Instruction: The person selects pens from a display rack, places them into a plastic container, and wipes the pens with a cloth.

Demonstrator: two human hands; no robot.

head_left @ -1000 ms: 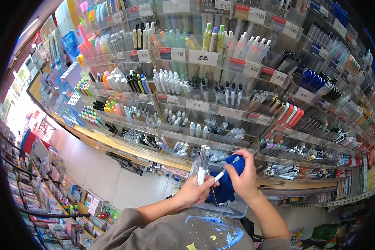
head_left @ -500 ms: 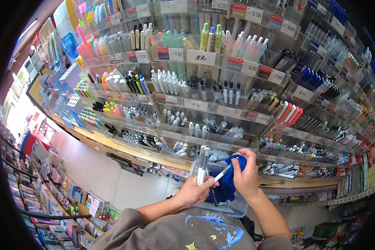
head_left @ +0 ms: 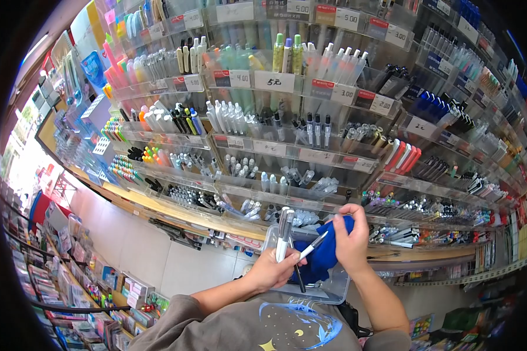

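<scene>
My left hand (head_left: 273, 271) is closed around several pens, held over a clear plastic bin (head_left: 336, 292). White pens (head_left: 283, 238) with clear, dark-tipped ends point upward from the fist. Another white and dark pen (head_left: 314, 245) slants up to the right, and a black one (head_left: 300, 279) hangs below the fingers. In my right hand (head_left: 352, 241), the thumb and fingers grip a blue cloth (head_left: 329, 260), which drapes down into the bin. The cloth and the slanted pen lie close together; whether they touch I cannot tell.
Ahead rises a tiered clear acrylic rack (head_left: 275, 147) filled with pens and price labels (head_left: 274, 81). A wooden ledge (head_left: 175, 212) runs along its base. Tiled floor (head_left: 184, 263) shows at left, beside another stocked shelf (head_left: 93, 275).
My right hand has moved a little right with the blue cloth, away from the slanted pen's tip, which now shows more fully. The left hand still holds the pens. The view has shifted slightly.
</scene>
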